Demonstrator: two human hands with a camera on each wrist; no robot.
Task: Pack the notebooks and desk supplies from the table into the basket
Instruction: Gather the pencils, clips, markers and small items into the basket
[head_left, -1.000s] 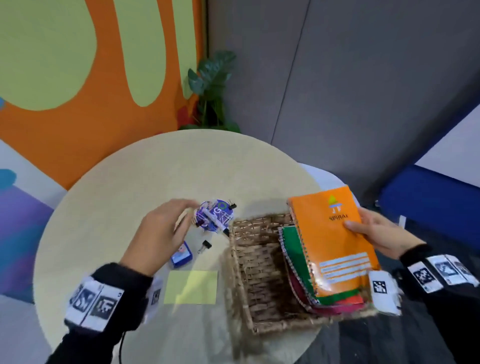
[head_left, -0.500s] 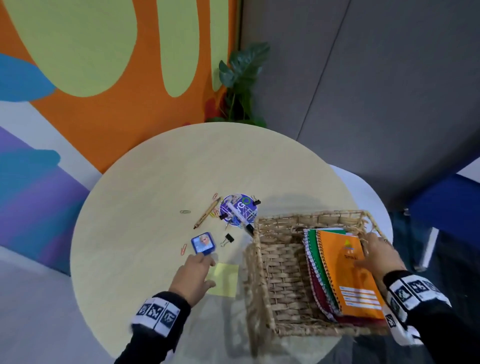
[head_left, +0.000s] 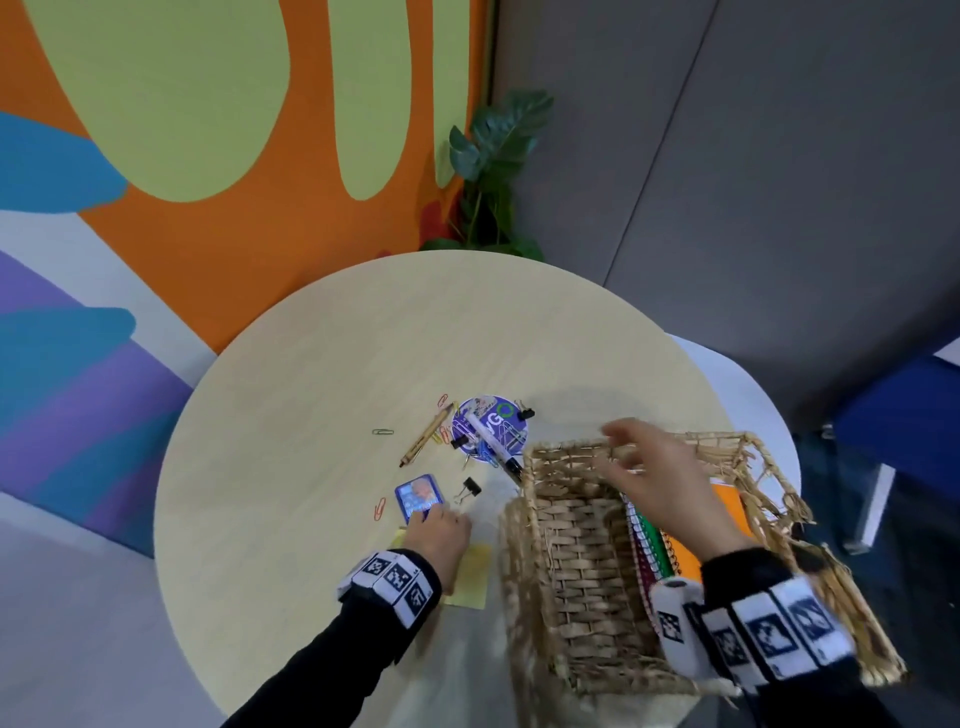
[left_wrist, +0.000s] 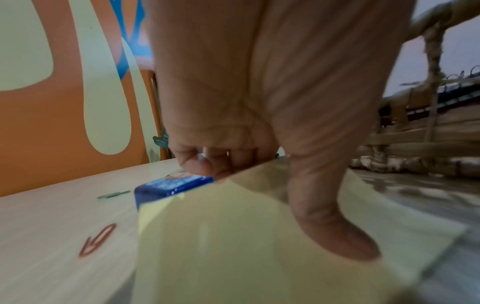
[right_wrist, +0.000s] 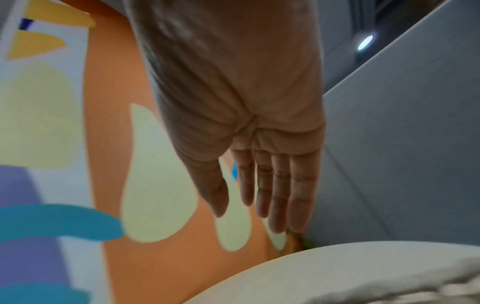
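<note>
A wicker basket (head_left: 566, 551) stands at the table's right edge with an orange notebook (head_left: 730, 512) stacked on green and red ones (head_left: 652, 540) inside. My right hand (head_left: 623, 457) (right_wrist: 259, 201) hovers over the basket's far side, fingers straight, holding nothing. My left hand (head_left: 441, 525) (left_wrist: 259, 195) lies on the yellow sticky note pad (head_left: 472, 577) (left_wrist: 233, 246), thumb pressing its top and fingers curled over its far edge. Beyond them lies a small blue box (head_left: 418, 496) (left_wrist: 168, 185).
Further back on the round table (head_left: 337, 364) lie a purple disc (head_left: 493, 423) with a marker (head_left: 493, 444) across it, a pencil (head_left: 426, 436), binder clips (head_left: 470, 488) and paper clips (head_left: 379, 509). A plant (head_left: 493, 171) and a painted wall stand behind.
My right hand has let go of the notebooks, now lying in the basket, and moved up and left over it. My left hand came back from the blue box onto the sticky pad.
</note>
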